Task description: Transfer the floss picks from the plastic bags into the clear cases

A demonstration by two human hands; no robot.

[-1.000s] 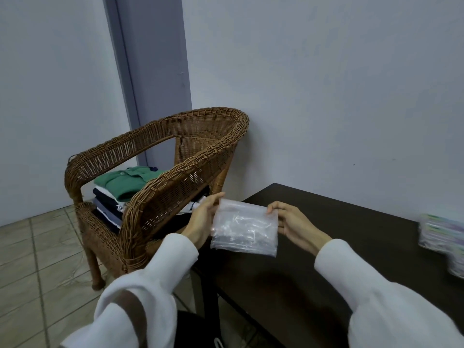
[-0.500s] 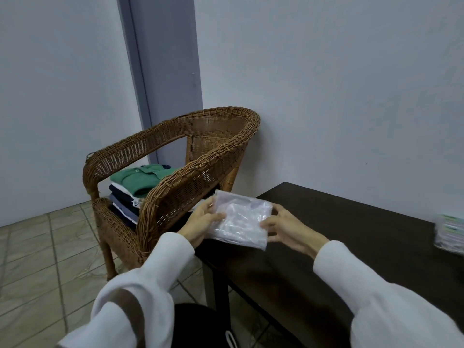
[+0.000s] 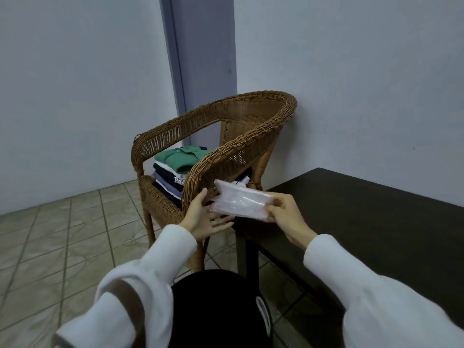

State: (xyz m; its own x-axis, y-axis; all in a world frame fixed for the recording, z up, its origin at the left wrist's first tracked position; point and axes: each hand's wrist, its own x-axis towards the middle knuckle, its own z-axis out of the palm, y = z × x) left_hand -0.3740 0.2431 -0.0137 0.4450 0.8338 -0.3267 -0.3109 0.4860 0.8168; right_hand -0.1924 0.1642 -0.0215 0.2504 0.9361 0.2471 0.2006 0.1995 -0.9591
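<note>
1. The plastic bag (image 3: 242, 205) is in the air over the near-left corner of the dark counter (image 3: 376, 222), just in front of the arm of the wicker chair (image 3: 226, 146). It lies roughly flat, tilted a little, with its far corner higher.
2. My right hand (image 3: 285, 216) is closed on the bag's right edge, thumb on top and fingers beneath. This hand carries the load.
3. My left hand (image 3: 204, 218) is open, palm up, fingers spread under the bag's left end. The thumb stands beside the left edge. I cannot tell whether the fingers touch the film.
4. Contents: pale, blurred shapes through the film, presumably the floss picks. Individual picks cannot be made out.
5. Handling estimate: light. The film is thin, soft and probably slick, and it sags between my hands. The picks inside are small, stiff and loose, so they will slide toward whichever end dips.
6. Where to hold: pinch the film at the edges near the opening, one hand per side, not the middle, where a squeeze would bunch the picks. Which edge opens is not visible.
7. No clear cases are in view. The folded clothes (image 3: 178, 169) on the chair seat are not part of the task.
8. Judgement: early stage, bag not yet opened.
</note>
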